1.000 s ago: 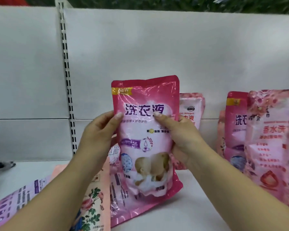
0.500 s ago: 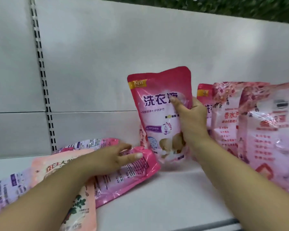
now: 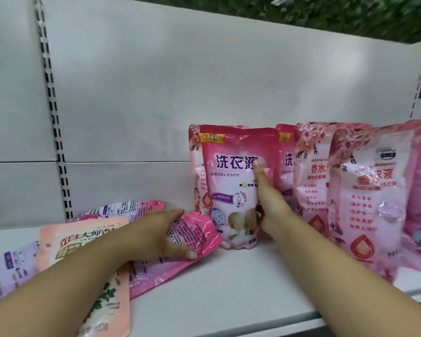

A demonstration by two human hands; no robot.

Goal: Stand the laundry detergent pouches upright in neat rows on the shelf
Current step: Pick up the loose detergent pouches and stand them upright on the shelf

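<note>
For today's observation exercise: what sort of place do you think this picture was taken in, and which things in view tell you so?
Most likely a shop aisle being stocked. A white metal shelf has a slotted upright in its back panel, and many similar pink detergent pouches stand in rows, front labels facing out.

There is a single view, from a wide-angle camera worn on the person's head. It faces forward and slightly down into a white shelf (image 3: 229, 283), straight at the pale back panel (image 3: 204, 81), whose edges bow with the lens. It sits close: both forearms enter from the bottom edge, and the left hand (image 3: 153, 237) and right hand (image 3: 270, 205) reach mid-frame. The standing pouches (image 3: 233, 186) fill the centre and right; the lying pouches (image 3: 83, 251) run off the left edge. Green foliage (image 3: 326, 10) shows above the panel.
</note>
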